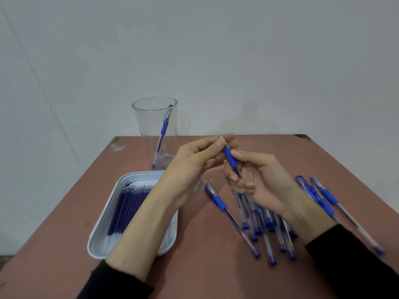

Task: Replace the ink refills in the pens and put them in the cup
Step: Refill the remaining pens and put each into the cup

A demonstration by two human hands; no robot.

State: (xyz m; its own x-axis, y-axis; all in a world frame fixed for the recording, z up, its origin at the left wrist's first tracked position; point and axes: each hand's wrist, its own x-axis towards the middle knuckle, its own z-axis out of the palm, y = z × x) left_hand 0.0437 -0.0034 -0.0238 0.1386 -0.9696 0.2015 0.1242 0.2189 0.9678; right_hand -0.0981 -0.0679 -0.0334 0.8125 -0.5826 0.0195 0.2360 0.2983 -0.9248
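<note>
A clear plastic cup (142,119) stands upright at the far edge of the counter (205,277), with one pen (162,134) leaning inside it, blue cap down. Dark blue refills (129,203) lie side by side in a white tray (103,223) at the near left, silver tips pointing away. A raised pen (230,157) is held tilted above the counter, metal tip uppermost, blue rubber sleeve below it. A heap of pens (265,221) with clear barrels and blue ends lies crisscrossed on the right.
</note>
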